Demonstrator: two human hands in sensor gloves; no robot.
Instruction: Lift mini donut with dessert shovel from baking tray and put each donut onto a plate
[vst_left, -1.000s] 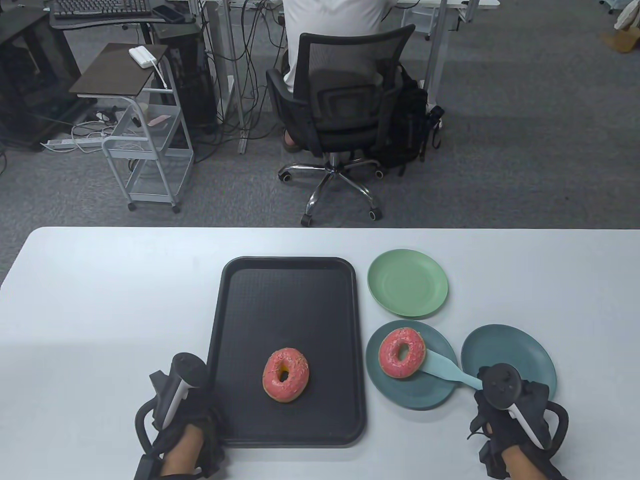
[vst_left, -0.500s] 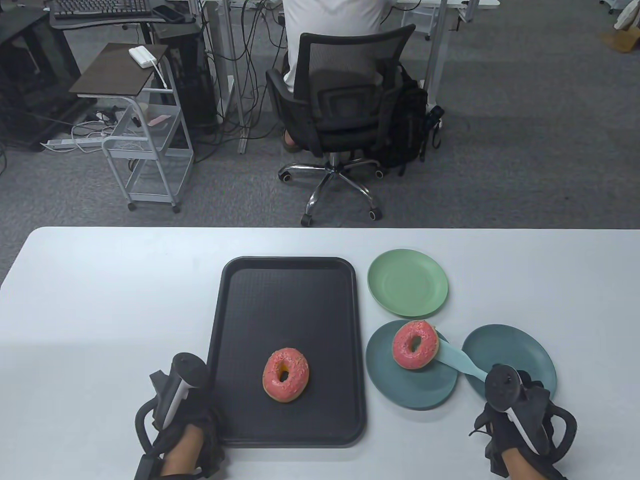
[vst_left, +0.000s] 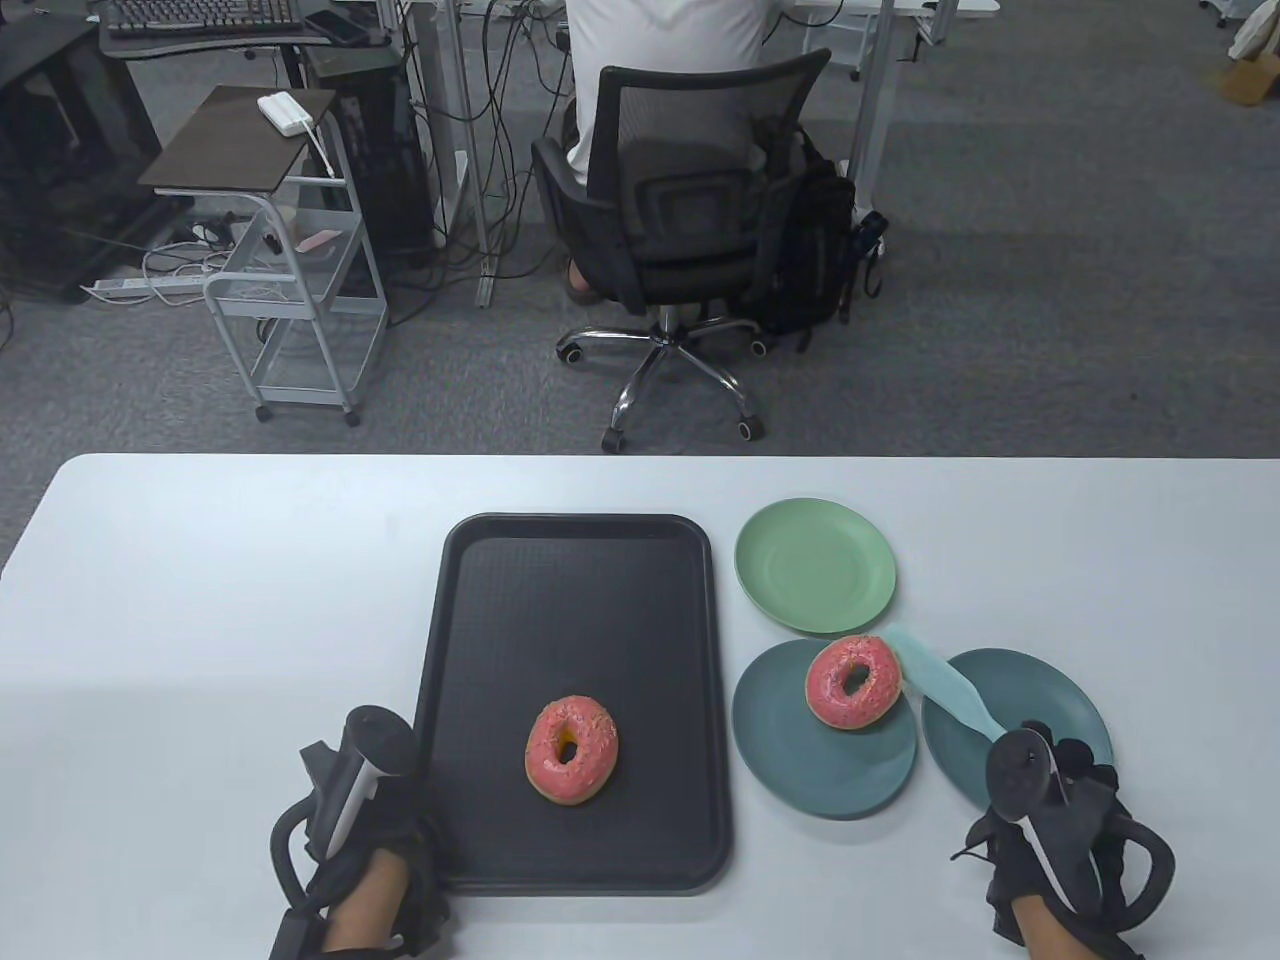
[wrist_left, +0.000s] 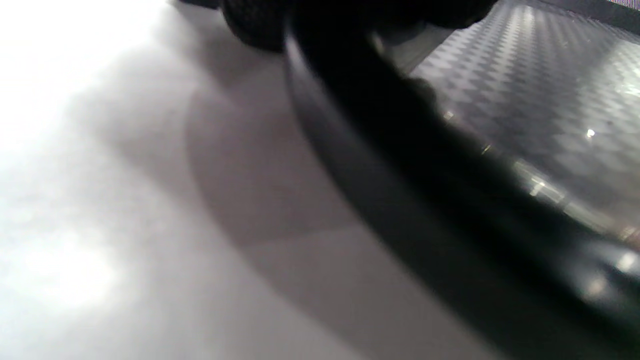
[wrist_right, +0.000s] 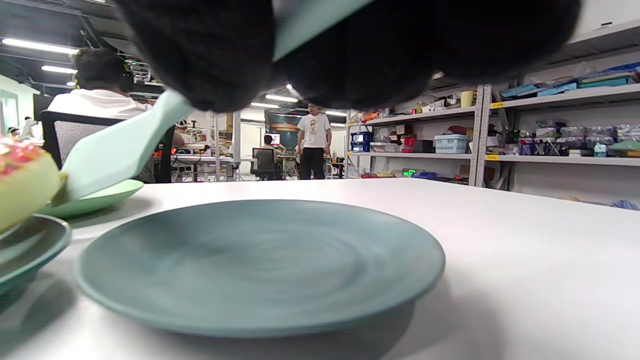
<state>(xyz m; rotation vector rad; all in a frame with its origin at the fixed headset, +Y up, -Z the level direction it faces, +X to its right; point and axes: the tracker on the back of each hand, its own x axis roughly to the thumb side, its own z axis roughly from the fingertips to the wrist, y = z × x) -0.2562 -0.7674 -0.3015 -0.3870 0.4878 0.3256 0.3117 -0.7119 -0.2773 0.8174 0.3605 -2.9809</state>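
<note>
Gripping the pale teal plastic dessert shovel (vst_left: 940, 685), the right hand (vst_left: 1060, 830) points it up-left; the pink-frosted sprinkled donut (vst_left: 853, 682) sits at its blade on the dark teal plate (vst_left: 800, 770), the second donut (vst_left: 571, 749) waiting left on the black baking tray (vst_left: 560, 600), beside the left hand (vst_left: 375, 870), whose grip cannot be determined.

Table (vst_left: 200, 600): smooth white top, slight sheen.
Baking tray (vst_left: 480, 620): black plastic, glossy raised rim, floor embossed with a fine diamond texture.
3 plates (vst_left: 815, 565) (vst_left: 800, 760) (vst_left: 1050, 700): matt, smooth, plastic-looking; 1 light green, 2 teal.
Dessert shovel (vst_left: 940, 685): pale teal, smooth matt plastic.
2 donuts (vst_left: 571, 749) (vst_left: 853, 682): glossy pink icing, coloured sprinkles.
Gloves (vst_left: 1060, 850): black knit cloth.
</note>
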